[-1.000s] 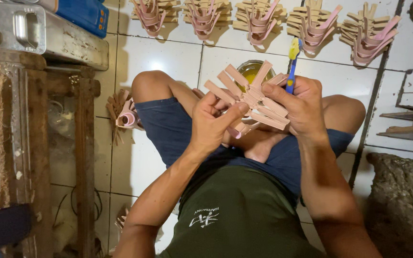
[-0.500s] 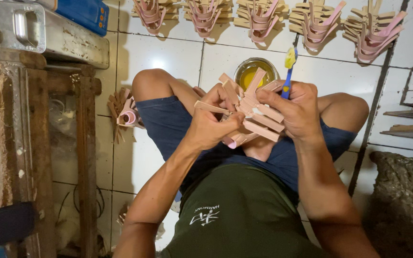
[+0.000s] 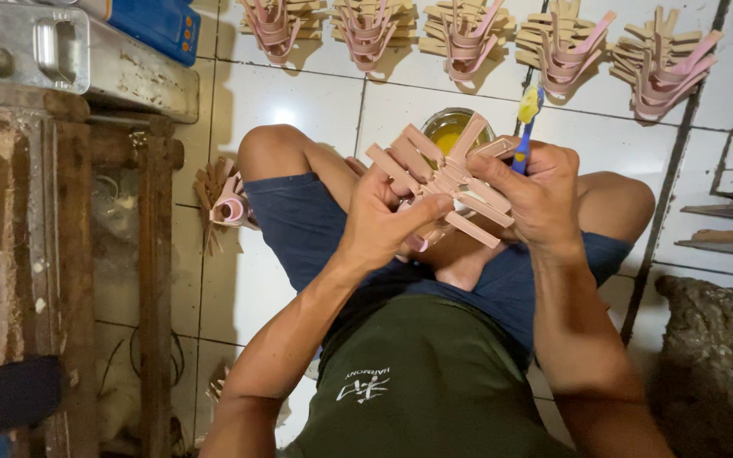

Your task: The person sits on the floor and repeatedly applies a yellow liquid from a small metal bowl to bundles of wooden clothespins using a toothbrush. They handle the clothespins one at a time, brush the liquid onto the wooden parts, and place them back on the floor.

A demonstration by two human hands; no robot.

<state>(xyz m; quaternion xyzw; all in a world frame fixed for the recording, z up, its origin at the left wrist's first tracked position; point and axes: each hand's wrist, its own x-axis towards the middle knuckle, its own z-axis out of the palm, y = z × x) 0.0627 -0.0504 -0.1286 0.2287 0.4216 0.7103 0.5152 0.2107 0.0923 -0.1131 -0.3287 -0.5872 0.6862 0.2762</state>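
A person sits cross-legged on a white tiled floor (image 3: 299,93), both hands raised over the lap around a fan-shaped piece built of flat wooden sticks (image 3: 444,176), some painted pink. The left hand (image 3: 381,222) grips the piece from below and from the left, its fingers (image 3: 422,212) closed on the sticks near the point where they converge. The right hand (image 3: 545,193) closes on the opposite edge, and a blue-handled brush (image 3: 524,127) with a yellow-coated tip stands upright out of that same hand, just beside the piece's upper right sticks. The sticks spread up and to the left, away from the body, so the long axis runs diagonally between the two hands; the right hand, carrying the brush, is the nearer to the topmost sticks. Directly behind the piece, on the floor, sits a round tin of yellow glue or paint (image 3: 447,127). Five finished stick pieces (image 3: 464,30) lie in a row along the far tiles, another (image 3: 224,203) by the left knee. A wooden frame (image 3: 153,254) stands at left.
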